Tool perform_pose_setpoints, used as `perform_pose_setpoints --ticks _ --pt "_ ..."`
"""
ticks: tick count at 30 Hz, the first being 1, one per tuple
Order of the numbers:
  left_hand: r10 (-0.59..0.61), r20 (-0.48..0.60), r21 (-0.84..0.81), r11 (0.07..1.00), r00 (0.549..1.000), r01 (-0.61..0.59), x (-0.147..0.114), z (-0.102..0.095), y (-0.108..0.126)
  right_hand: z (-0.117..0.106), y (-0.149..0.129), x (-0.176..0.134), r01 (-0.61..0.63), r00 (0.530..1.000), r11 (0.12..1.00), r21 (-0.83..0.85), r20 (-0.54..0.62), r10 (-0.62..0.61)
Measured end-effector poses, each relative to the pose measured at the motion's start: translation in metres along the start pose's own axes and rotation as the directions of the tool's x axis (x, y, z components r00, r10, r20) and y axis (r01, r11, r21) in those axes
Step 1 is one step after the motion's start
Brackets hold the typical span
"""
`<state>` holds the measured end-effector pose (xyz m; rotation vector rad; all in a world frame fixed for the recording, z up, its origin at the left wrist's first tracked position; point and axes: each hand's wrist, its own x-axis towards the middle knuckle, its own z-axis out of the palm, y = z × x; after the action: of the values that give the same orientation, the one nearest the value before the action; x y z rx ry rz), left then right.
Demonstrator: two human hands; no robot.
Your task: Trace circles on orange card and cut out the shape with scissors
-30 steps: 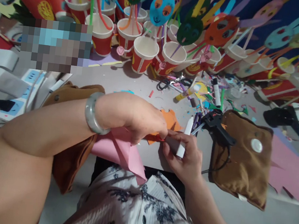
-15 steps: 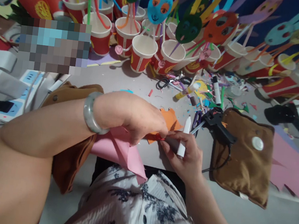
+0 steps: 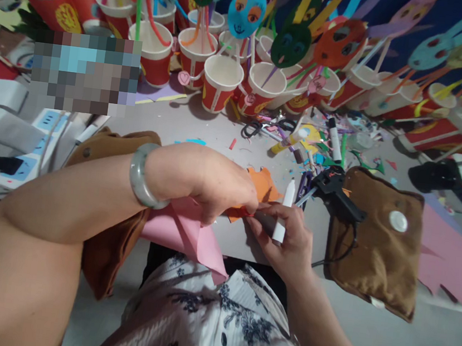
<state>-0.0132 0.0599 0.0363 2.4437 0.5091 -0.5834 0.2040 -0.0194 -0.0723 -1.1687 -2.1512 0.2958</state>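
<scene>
My left hand [image 3: 223, 189], with a pale jade bangle [image 3: 142, 176] at its wrist, bends over an orange piece of cut paper [image 3: 264, 184]. Its fingers are closed at the paper's near edge, partly hidden under the hand. In my right hand [image 3: 288, 236] a white marker [image 3: 288, 199] stands tilted upward between the fingers. The right fingertips meet the left ones at a small red bit beside the orange paper; its kind I cannot make out. Pink paper [image 3: 180, 228] lies folded beneath my left wrist and droops over the table edge.
A black glue gun [image 3: 337, 197] rests against a brown cloth pouch [image 3: 373, 246] on the right. Scissors [image 3: 268, 126], a glue stick [image 3: 282, 145] and paper scraps lie beyond my hands. Red-and-white paper cups [image 3: 220, 90] with paper faces line the back. A power strip [image 3: 41, 138] is at left.
Both hands stay almost in place, with the marker still in the right one. The view has shifted very slightly.
</scene>
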Motion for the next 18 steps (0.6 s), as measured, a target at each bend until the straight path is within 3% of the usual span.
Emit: perform_pose_setpoints --ticks 9,13,18 --pt "0.025 -0.038 -0.062 0.998 0.999 -0.028 0.0028 0.0023 -0.0029 0.0007 0.0006 -0.0018 -0.007 1.0 1.0 -0.009 0.0 0.007" --pt "-0.023 -0.013 -0.097 0.995 1.0 0.022 0.0031 0.0027 -0.0023 0.0005 0.0 0.0003 0.006 1.0 1.0 -0.007 -0.005 -0.006" --pt "0.006 -0.013 -0.029 1.0 1.0 -0.006 0.0022 0.0031 -0.0019 -0.0023 -0.0015 -0.007 -0.028 0.999 1.0 0.001 -0.038 0.028"
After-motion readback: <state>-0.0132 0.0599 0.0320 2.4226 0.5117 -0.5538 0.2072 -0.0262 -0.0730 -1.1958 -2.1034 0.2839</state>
